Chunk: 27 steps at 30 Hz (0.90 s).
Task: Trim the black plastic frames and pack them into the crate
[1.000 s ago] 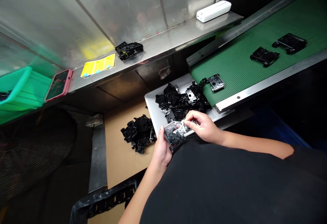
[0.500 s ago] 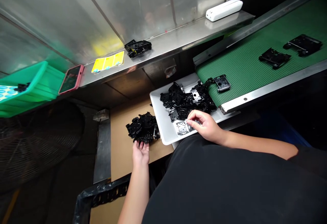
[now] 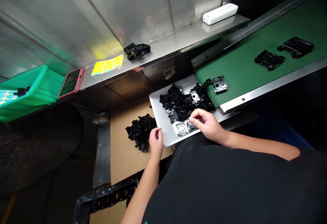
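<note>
My left hand point(image 3: 155, 143) is beside the left rim of a white plastic tray point(image 3: 167, 138). Its fingers are curled, and nothing shows between them. Close by on its left lies a heap of black plastic parts point(image 3: 140, 132) on brown cardboard. Over the near side of the tray, my right hand point(image 3: 209, 127) has thumb and forefinger pinched together; whatever they hold is too small or hidden to make out. Just under those fingertips sits a flat silver-and-black part point(image 3: 192, 125), with a silver plate point(image 3: 182, 129) beside it. Many black parts point(image 3: 178, 99) fill the tray's far side.
A green conveyor belt point(image 3: 240, 77) meets the tray's right end, carrying several black parts. Behind runs a metal shelf point(image 3: 173, 41) with a white device point(image 3: 221, 14), a black assembly point(image 3: 137, 50), yellow cards point(image 3: 107, 65) and a phone point(image 3: 71, 83). A green bin point(image 3: 38, 87) is at left.
My left hand has moved right and up, from palm-up at the black heap to the tray's left edge, and its fingers have curled. My right hand stays pinched in nearly the same place.
</note>
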Tool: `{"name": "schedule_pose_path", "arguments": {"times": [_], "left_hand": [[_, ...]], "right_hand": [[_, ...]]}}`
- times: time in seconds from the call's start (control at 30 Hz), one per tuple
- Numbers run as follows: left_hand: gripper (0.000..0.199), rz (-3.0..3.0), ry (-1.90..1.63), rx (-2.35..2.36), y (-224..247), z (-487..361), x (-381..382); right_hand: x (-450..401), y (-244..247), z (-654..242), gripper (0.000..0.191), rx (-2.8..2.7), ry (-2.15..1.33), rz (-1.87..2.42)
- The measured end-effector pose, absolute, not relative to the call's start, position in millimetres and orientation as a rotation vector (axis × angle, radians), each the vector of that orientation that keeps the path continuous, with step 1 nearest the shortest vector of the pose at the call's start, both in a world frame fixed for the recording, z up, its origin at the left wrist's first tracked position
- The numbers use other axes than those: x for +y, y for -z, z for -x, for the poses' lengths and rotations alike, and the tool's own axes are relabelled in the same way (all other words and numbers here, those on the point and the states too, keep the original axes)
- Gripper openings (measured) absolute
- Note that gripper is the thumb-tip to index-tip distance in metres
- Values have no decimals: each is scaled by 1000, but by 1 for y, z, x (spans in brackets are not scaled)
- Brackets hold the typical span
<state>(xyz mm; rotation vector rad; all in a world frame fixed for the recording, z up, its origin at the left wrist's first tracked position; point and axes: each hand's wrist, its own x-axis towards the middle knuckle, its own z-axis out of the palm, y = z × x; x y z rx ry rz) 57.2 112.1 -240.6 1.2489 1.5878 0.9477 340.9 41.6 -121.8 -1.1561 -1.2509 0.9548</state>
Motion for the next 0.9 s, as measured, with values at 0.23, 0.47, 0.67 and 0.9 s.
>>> {"name": "schedule_pose_path", "arguments": {"times": [0.23,0.47,0.67,0.9], "left_hand": [[46,-1504,-558,1402,261,-146,188],[58,-1327,-542,1388,260,-160,188],[72,-963,-612,1100,212,-145,143],[81,-417,-574,897,146,-137,89]], "right_hand": [[38,120,-336,13,-1274,-964,1143],[30,122,-345,15,-1244,-910,1191],[29,119,-353,16,-1157,-870,1211],[38,114,-344,16,-1220,-937,1163]]}}
